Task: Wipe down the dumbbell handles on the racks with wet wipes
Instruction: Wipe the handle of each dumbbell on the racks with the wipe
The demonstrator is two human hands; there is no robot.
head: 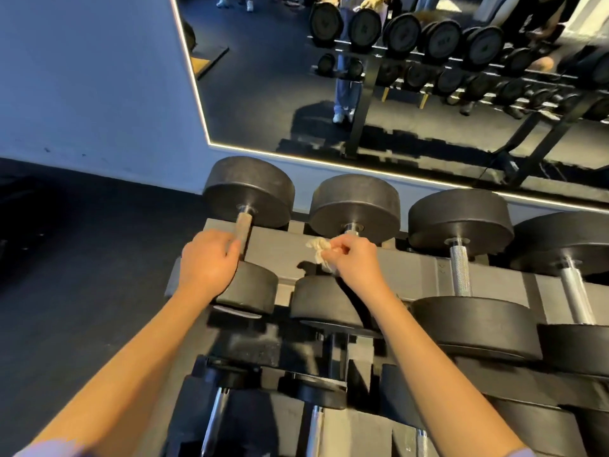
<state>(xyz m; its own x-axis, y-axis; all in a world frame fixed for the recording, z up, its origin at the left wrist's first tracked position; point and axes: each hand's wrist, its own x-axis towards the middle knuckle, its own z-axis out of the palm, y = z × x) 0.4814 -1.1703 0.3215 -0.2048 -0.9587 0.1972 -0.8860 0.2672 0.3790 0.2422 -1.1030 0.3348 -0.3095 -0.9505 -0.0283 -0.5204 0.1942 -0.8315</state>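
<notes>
Nearest, the lower-tier dumbbells lie below the rack's grey rail. At the rail, the left hand curls round the brownish handle of the end dumbbell, probably to steady it. Just to its right along the rail, the right hand pinches a crumpled wipe close beside the second dumbbell's handle, seemingly bunching it to get a fresh face. Behind the rail, a mirror reflects more racks.
</notes>
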